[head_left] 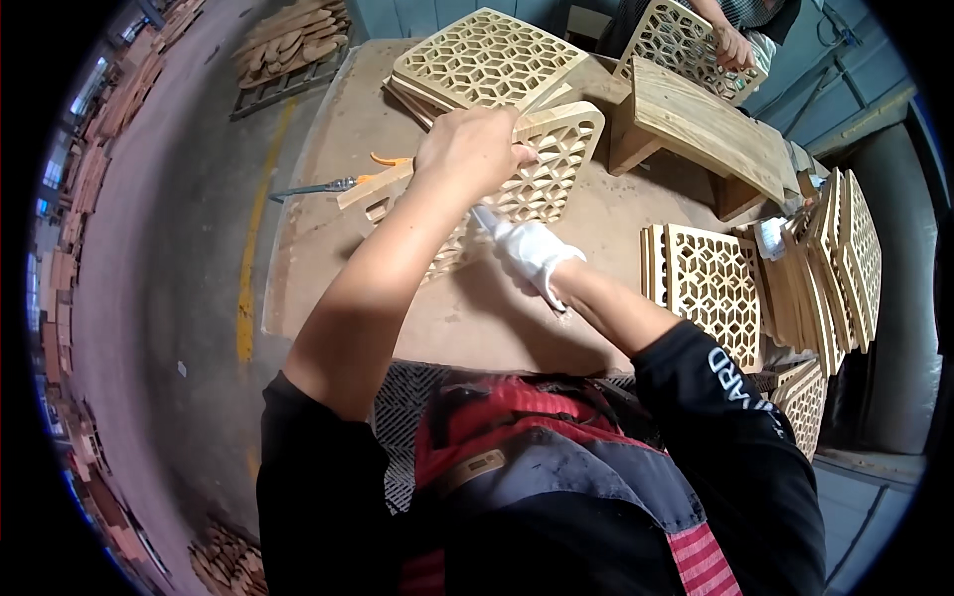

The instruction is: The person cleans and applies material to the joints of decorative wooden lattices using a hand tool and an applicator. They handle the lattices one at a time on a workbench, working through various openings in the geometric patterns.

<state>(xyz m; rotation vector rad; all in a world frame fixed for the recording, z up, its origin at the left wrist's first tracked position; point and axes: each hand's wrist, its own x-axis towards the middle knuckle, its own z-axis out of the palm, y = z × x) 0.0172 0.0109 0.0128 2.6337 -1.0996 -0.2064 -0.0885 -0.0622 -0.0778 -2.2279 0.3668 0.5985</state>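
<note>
Bare, my left hand [467,149] grips the upper edge of a pale wooden lattice panel [561,159] with rounded corners, its thumb against the near face. The panel stands tilted on the work table [328,268]. My right hand [537,253], in a white glove, is closed at the panel's near face. From its fingers a pale grey piece [484,218] sticks out against the lattice; its kind I cannot make out. Left of my left wrist lies an orange-handled tool [383,179] with a thin metal rod, partly hidden by the panel.
Behind the panel lies a stack of lattice panels [487,60]. A low wooden bench [696,119] stands at the far right, where another person's hand [733,48] holds a panel. More panels [711,288] stand upright at the right. Wood pieces [288,45] are piled on a floor pallet.
</note>
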